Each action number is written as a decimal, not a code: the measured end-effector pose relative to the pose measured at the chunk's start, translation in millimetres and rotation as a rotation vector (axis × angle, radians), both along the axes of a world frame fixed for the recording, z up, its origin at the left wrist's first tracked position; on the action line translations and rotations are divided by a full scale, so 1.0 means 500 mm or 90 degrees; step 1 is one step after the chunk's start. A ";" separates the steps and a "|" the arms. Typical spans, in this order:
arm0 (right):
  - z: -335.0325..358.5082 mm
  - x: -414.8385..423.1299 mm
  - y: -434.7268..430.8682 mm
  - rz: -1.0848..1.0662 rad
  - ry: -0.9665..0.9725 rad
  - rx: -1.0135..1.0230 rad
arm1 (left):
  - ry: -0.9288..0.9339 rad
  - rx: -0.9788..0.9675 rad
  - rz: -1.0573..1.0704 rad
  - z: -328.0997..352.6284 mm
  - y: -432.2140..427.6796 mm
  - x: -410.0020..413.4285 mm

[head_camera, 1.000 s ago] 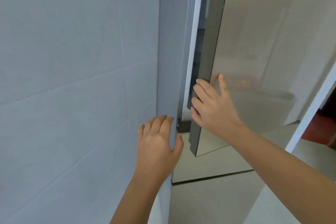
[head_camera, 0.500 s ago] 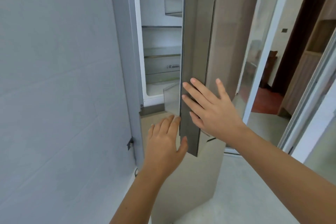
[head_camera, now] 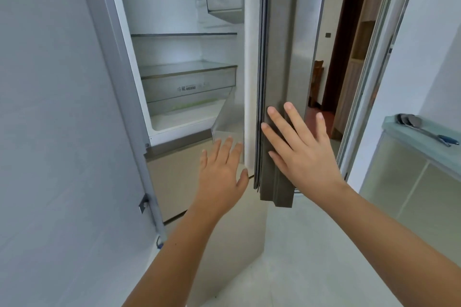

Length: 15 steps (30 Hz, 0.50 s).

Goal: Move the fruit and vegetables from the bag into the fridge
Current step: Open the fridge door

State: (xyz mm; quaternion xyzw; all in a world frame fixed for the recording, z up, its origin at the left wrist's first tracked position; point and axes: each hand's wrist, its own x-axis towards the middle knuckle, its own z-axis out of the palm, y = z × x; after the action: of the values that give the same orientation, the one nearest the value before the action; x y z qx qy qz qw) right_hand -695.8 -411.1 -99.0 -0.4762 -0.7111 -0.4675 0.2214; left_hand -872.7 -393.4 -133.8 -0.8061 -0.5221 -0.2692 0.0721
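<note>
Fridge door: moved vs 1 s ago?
Yes. The fridge door has swung open to the right, away from the fridge's left frame; the gap, a slit before, now shows the shelves. The right hand lies flat on its edge.

The fridge (head_camera: 174, 20) is white inside, and its door (head_camera: 282, 57) is shiny grey. The wall (head_camera: 50, 107) is pale grey. The counter (head_camera: 424, 139) is light green. The floor (head_camera: 311, 257) is whitish.

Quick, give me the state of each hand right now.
Left hand: open, fingers straight, holding nothing, beside the door's inner edge.
Right hand: open, fingers spread flat against the door's outer side.
</note>
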 end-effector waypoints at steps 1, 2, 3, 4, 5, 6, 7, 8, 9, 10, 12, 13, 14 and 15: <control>-0.001 0.010 -0.006 -0.008 0.011 -0.003 | 0.001 0.008 -0.009 -0.001 0.005 0.010; -0.002 0.019 -0.012 -0.014 0.025 -0.005 | 0.005 0.015 -0.017 0.001 0.008 0.020; -0.002 0.029 -0.018 -0.022 0.036 -0.007 | 0.012 0.010 -0.023 0.003 0.010 0.030; -0.003 0.039 -0.024 -0.031 0.044 -0.008 | 0.016 0.005 -0.030 0.004 0.011 0.041; -0.004 0.050 -0.029 -0.040 0.049 -0.008 | 0.019 0.009 -0.038 0.005 0.013 0.051; -0.006 0.062 -0.032 -0.051 0.051 -0.010 | 0.025 0.018 -0.045 0.004 0.014 0.062; -0.008 0.074 -0.036 -0.063 0.051 -0.013 | 0.034 0.034 -0.051 0.005 0.012 0.074; -0.011 0.088 -0.038 -0.074 0.051 -0.016 | 0.040 0.048 -0.053 0.007 0.011 0.085; -0.013 0.102 -0.040 -0.084 0.052 -0.020 | 0.044 0.055 -0.056 0.009 0.008 0.097; -0.016 0.116 -0.042 -0.093 0.056 -0.026 | 0.047 0.058 -0.061 0.012 0.004 0.108; -0.019 0.142 -0.048 -0.106 0.071 -0.034 | 0.054 0.068 -0.071 0.013 -0.003 0.132; -0.019 0.154 -0.051 -0.112 0.081 -0.036 | 0.059 0.073 -0.075 0.012 -0.005 0.144; -0.019 0.166 -0.054 -0.116 0.092 -0.038 | 0.063 0.076 -0.080 0.011 -0.007 0.156; -0.019 0.178 -0.057 -0.119 0.102 -0.042 | 0.062 0.076 -0.086 0.009 -0.010 0.169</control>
State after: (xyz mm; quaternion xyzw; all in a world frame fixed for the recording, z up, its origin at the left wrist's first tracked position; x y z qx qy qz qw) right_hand -606.6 -439.4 -108.3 -0.5830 -0.6587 -0.4230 0.2175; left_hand -788.1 -398.1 -129.4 -0.8460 -0.4452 -0.2645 0.1268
